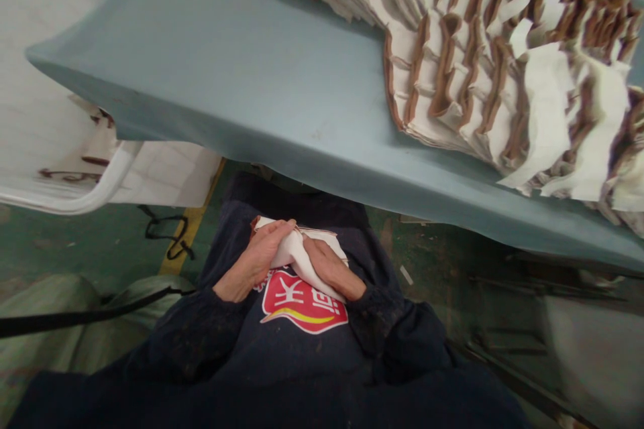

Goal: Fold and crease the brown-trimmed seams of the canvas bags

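Observation:
Against the front of a dark apron with a red logo (302,301), a folded white cloth piece with reddish-brown edging (293,249) is held between both hands. My left hand (264,251) is closed on its left part, thumb near the upper middle. My right hand (327,263) lies against its right part, its fingers tucked into or behind the white folds and partly hidden. The two hands are close together, with white material between them.
A table covered in blue-grey sheeting (226,67) spans the view beyond the hands. Rows of stacked white pieces with brown edges (453,80) and loose white strips (548,107) lie on its right. A white bin (95,198) stands at left, above green floor.

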The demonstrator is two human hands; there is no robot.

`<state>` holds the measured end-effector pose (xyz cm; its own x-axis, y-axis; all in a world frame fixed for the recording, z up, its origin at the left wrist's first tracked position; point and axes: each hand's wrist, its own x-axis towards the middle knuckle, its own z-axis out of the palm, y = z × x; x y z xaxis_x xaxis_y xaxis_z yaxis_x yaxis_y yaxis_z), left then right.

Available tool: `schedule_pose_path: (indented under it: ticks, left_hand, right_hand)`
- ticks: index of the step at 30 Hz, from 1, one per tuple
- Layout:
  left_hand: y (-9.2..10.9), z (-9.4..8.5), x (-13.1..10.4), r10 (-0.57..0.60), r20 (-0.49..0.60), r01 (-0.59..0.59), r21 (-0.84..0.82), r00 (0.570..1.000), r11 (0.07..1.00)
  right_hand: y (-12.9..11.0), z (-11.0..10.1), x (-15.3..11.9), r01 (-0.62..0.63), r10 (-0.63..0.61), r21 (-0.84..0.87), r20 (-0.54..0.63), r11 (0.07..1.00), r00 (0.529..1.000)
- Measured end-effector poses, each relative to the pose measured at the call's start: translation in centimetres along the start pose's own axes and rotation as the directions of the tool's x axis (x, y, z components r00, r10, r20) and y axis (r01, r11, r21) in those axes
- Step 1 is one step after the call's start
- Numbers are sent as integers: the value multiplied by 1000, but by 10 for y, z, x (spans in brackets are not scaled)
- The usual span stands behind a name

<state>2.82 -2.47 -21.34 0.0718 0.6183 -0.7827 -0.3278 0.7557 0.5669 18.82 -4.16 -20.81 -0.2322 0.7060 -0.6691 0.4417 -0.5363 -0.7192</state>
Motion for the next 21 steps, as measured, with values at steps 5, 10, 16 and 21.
schedule_pose_path:
  ticks: [5, 10, 16, 21]
  left_hand:
    - [1, 0, 2, -6, -2, 6, -1, 1000, 1000]
    - [2, 0, 2, -8, -3, 8, 5, 1000, 1000]
    - [1, 0, 3, -8, -1, 8, 24, 1000, 1000]
    - [5, 2, 1, 12, 1, -12, 57, 1000, 998]
  right_hand:
    - [-5, -5, -3, -25, 25, 4, -5, 1000, 1000]
    - [-4, -6, -1, -38, 38, 1, -9, 999, 999]
    - [-2, -5, 1, -50, 49, -4, -7, 999, 999]
    - [-3, -6, 0, -39, 39, -5, -13, 999, 999]
